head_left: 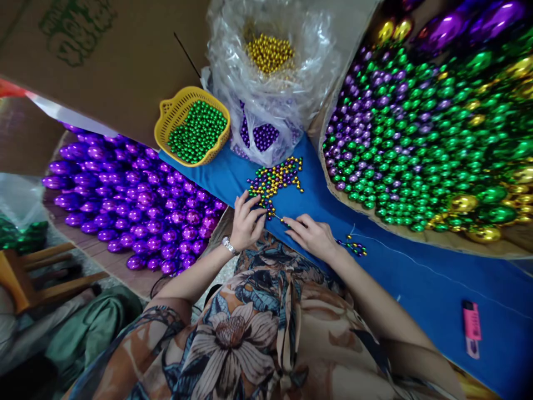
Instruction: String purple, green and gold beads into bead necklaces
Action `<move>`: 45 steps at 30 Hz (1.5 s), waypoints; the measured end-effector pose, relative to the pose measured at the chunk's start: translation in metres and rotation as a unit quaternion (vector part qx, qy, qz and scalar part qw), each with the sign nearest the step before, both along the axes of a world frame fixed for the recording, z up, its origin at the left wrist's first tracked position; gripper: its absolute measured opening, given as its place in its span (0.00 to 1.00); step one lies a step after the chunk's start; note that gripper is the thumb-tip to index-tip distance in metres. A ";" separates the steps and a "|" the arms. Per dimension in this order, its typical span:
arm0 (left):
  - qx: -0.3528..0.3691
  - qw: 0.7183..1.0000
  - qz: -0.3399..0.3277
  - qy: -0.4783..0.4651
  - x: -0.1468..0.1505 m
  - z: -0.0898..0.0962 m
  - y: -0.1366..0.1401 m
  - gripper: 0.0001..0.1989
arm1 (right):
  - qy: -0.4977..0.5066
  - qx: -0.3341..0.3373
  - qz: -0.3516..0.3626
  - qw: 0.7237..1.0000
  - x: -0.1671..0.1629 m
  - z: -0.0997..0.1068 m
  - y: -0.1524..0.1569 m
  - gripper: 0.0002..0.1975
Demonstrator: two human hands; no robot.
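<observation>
Loose small beads (pixel 278 176) in purple, gold and green lie in a patch on the blue cloth. My left hand (pixel 247 222), with a watch on its wrist, rests at the near edge of this patch. Its fingers are apart and curved, and the tips touch the beads. To its right, my right hand (pixel 310 238) pinches a thin needle (pixel 278 217) that points left at the beads. A bead or two seem to sit on the needle by my fingertips. Beyond my right wrist lies a short cluster of beads (pixel 353 246) beside a pale thread (pixel 410 255).
A yellow basket (pixel 164 125) holds green beads. Behind the patch stand clear plastic bags (pixel 316 72) of gold and purple beads. Large purple beads (pixel 137 205) fill a box at left; mixed beads (pixel 416 128) fill one at right. A pink lighter (pixel 472 328) lies on the blue cloth (pixel 425 289).
</observation>
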State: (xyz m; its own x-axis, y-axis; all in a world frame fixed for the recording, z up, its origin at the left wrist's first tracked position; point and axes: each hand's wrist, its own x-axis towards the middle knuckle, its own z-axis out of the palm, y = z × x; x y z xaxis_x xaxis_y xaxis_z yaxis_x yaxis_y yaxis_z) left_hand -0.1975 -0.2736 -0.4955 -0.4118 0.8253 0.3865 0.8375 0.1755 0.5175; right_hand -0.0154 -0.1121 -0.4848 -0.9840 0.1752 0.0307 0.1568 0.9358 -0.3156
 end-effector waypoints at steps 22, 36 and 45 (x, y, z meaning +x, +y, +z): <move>-0.022 0.999 0.031 -0.002 0.001 -0.008 -0.011 0.08 | -0.087 0.007 -0.025 0.996 -0.018 0.003 -0.020 0.22; -0.019 0.999 0.029 0.005 0.001 -0.012 -0.012 0.09 | -0.077 0.015 -0.008 0.997 -0.025 0.002 -0.021 0.22; -0.028 0.999 0.014 -0.028 0.000 -0.007 -0.009 0.09 | -0.055 0.012 -0.017 0.998 -0.028 -0.002 -0.022 0.21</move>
State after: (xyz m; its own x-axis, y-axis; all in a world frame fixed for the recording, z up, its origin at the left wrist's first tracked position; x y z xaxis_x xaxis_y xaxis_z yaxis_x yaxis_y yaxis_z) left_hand -0.1980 -0.2828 -0.5021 -0.4552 0.8325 0.3159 0.8020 0.2291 0.5517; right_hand -0.0439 -0.1345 -0.4871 -0.9751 0.2097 -0.0716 0.2214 0.9366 -0.2716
